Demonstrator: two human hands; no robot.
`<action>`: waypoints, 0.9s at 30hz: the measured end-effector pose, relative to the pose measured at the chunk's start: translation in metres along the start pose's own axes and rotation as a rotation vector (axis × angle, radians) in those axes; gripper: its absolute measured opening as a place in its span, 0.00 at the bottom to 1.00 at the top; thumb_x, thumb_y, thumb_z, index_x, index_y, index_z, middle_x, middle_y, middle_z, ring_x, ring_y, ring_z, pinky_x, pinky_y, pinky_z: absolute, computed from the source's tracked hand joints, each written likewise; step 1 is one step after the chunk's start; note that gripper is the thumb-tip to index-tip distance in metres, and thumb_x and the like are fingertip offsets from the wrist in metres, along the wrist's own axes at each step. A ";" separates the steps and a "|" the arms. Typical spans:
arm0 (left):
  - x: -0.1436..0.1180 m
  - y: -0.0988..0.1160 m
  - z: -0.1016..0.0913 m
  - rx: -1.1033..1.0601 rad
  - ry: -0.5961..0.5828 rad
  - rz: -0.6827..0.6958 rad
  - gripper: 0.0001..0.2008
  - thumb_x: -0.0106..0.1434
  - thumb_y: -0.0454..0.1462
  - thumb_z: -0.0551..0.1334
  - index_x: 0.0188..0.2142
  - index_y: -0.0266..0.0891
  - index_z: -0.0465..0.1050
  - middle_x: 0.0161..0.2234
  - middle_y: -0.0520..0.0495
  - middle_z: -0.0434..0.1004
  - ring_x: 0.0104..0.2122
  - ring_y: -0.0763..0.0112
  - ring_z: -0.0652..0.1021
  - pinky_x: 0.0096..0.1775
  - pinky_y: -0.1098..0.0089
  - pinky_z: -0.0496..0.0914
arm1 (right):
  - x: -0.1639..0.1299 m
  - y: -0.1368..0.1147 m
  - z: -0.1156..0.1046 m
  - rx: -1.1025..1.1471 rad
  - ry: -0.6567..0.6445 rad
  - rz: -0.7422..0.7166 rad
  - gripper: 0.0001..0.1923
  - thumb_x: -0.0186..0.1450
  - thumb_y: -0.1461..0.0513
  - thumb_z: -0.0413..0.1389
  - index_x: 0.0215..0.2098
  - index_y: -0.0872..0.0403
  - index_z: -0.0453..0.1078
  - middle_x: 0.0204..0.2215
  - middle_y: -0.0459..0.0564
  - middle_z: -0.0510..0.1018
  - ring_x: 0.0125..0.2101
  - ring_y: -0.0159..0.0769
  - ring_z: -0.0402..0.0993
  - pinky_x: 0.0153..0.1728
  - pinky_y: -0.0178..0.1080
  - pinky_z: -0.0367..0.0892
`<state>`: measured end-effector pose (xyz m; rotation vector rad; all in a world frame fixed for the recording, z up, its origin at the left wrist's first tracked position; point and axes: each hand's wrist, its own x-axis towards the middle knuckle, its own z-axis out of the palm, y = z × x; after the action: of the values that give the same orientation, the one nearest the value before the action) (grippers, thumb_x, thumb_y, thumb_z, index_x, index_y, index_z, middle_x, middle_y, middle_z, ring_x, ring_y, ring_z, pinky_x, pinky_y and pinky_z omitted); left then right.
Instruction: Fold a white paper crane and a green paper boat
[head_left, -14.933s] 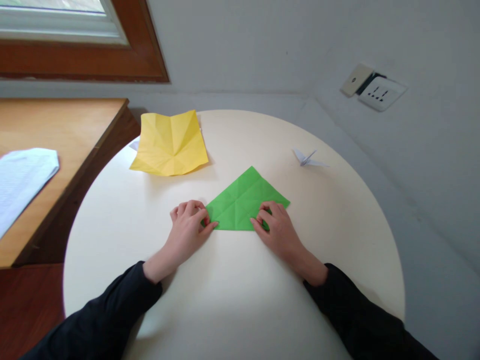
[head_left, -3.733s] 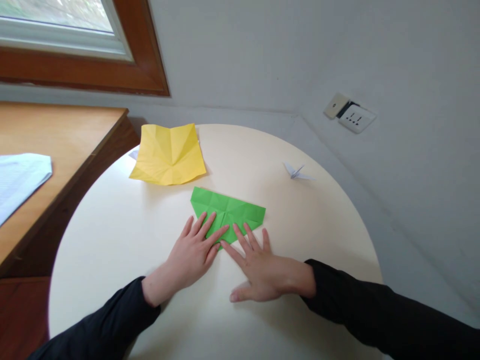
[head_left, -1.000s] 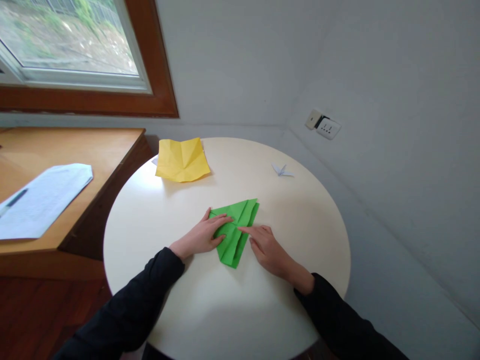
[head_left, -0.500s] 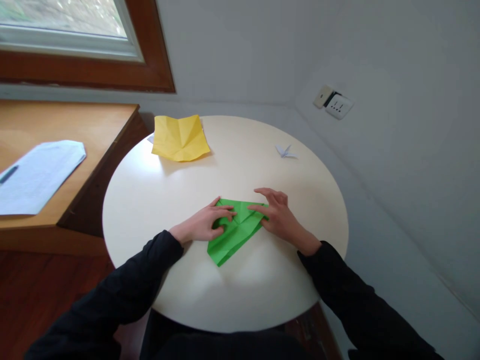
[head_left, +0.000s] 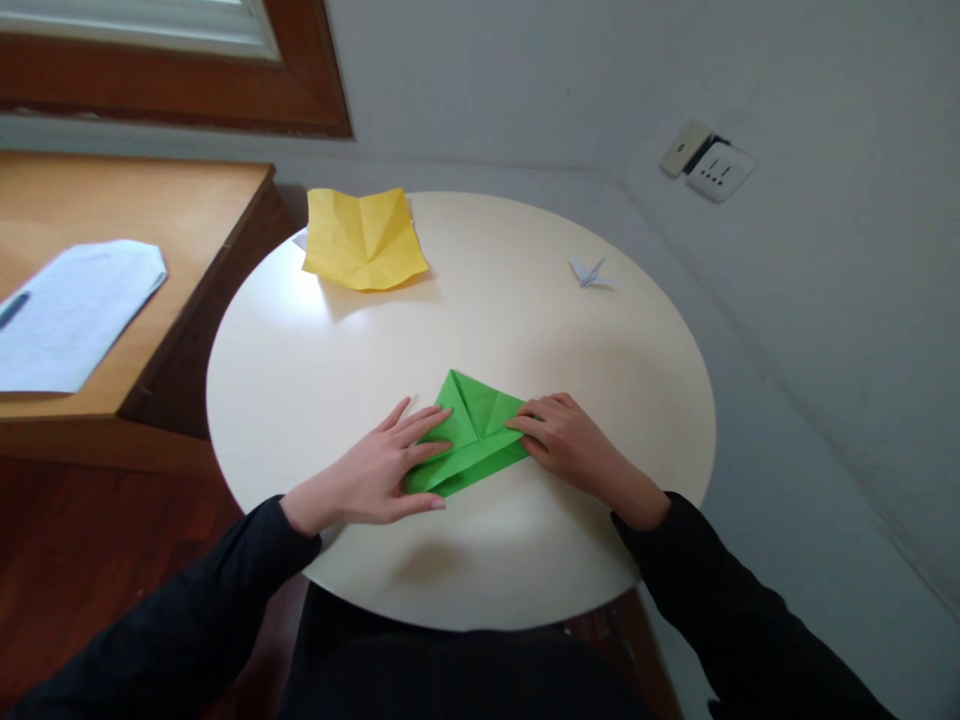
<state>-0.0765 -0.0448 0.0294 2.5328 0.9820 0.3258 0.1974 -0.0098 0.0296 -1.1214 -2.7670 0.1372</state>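
A folded green paper (head_left: 474,432) lies flat on the round cream table (head_left: 315,350), near its front edge. My left hand (head_left: 371,470) rests with fingers spread on the paper's left part, pressing it down. My right hand (head_left: 564,440) has curled fingertips on the paper's right corner. Both arms are in black sleeves.
A creased yellow sheet (head_left: 364,240) lies at the table's back left. A small white paper crane (head_left: 591,272) sits at the back right. To the left stands a wooden desk (head_left: 135,200) with a white printed sheet (head_left: 71,310). A wall socket (head_left: 712,168) is at right.
The green paper has turned on the table and its fold now points away from me. My left hand slid lower onto its left side; my right hand moved to its right corner.
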 end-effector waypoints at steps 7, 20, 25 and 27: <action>-0.018 0.001 0.013 -0.036 0.197 -0.131 0.12 0.64 0.38 0.54 0.43 0.40 0.73 0.52 0.40 0.70 0.52 0.61 0.71 0.60 0.54 0.56 | 0.000 -0.005 -0.007 0.194 -0.085 0.047 0.10 0.64 0.65 0.50 0.34 0.53 0.74 0.31 0.50 0.77 0.34 0.38 0.72 0.36 0.40 0.61; -0.003 0.001 0.023 -0.106 0.389 -0.515 0.09 0.62 0.39 0.55 0.28 0.41 0.70 0.36 0.47 0.75 0.45 0.60 0.72 0.49 0.54 0.57 | 0.004 0.010 -0.003 0.648 0.021 0.367 0.08 0.59 0.59 0.56 0.34 0.52 0.74 0.33 0.48 0.80 0.34 0.40 0.76 0.37 0.41 0.70; -0.001 0.006 0.020 -0.067 0.376 -0.602 0.10 0.60 0.40 0.56 0.25 0.40 0.66 0.32 0.47 0.72 0.42 0.59 0.70 0.46 0.54 0.56 | 0.004 0.005 -0.001 0.641 0.091 0.413 0.10 0.58 0.60 0.56 0.38 0.51 0.73 0.37 0.48 0.80 0.38 0.41 0.76 0.42 0.43 0.69; -0.001 0.007 0.019 -0.027 0.379 -0.629 0.12 0.60 0.41 0.57 0.23 0.40 0.63 0.29 0.48 0.71 0.40 0.59 0.69 0.44 0.55 0.57 | 0.003 0.003 0.002 0.623 0.122 0.421 0.12 0.58 0.60 0.56 0.41 0.51 0.72 0.39 0.48 0.79 0.40 0.42 0.75 0.44 0.44 0.68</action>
<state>-0.0669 -0.0552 0.0156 2.0277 1.8257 0.6241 0.1968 -0.0058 0.0281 -1.4209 -2.0949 0.8709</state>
